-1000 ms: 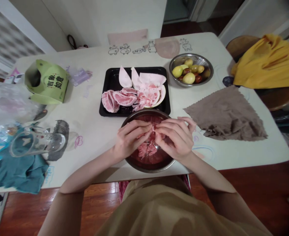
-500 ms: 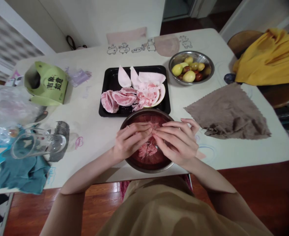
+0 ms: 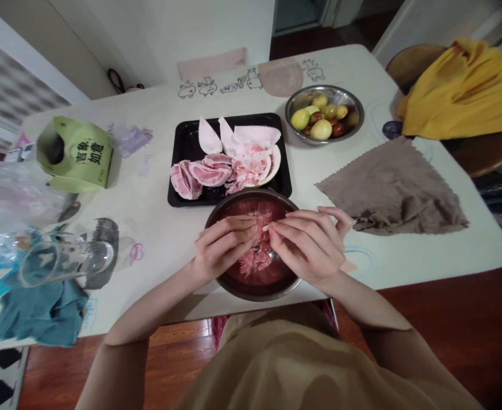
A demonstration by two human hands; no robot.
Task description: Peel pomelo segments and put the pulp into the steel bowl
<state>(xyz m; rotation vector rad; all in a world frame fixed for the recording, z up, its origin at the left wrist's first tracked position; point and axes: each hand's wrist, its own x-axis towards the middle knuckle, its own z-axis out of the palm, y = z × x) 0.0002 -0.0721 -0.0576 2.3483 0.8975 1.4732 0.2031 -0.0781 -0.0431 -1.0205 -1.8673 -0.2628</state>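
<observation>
Over a metal bowl [image 3: 257, 291] at the table's near edge, both my hands are close together. My left hand [image 3: 225, 245] is closed, its fingers pinching a piece of pink pomelo flesh [image 3: 263, 219]. In my right hand [image 3: 313, 242] the thumb and forefinger pinch a small whitish shred, which looks like pomelo membrane [image 3: 266, 227]. Loose pink pomelo pulp [image 3: 255, 259] lies in the bowl below. Just behind the bowl, a black tray [image 3: 229, 199] holds pomelo segments [image 3: 210, 171], peeled membrane [image 3: 251, 165] and pale rind pieces [image 3: 209, 135].
A steel bowl of fruit [image 3: 324, 139] stands at the back right, with a brown cloth [image 3: 398, 188] nearer me. On the left are a green paper box [image 3: 78, 156], clear plastic bags [image 3: 16, 193], a glass tumbler [image 3: 63, 262] lying on its side and a teal cloth [image 3: 37, 313].
My fingertips have drawn slightly apart, and a whitish shred now shows at my right fingertips. The whole view has shifted a little.
</observation>
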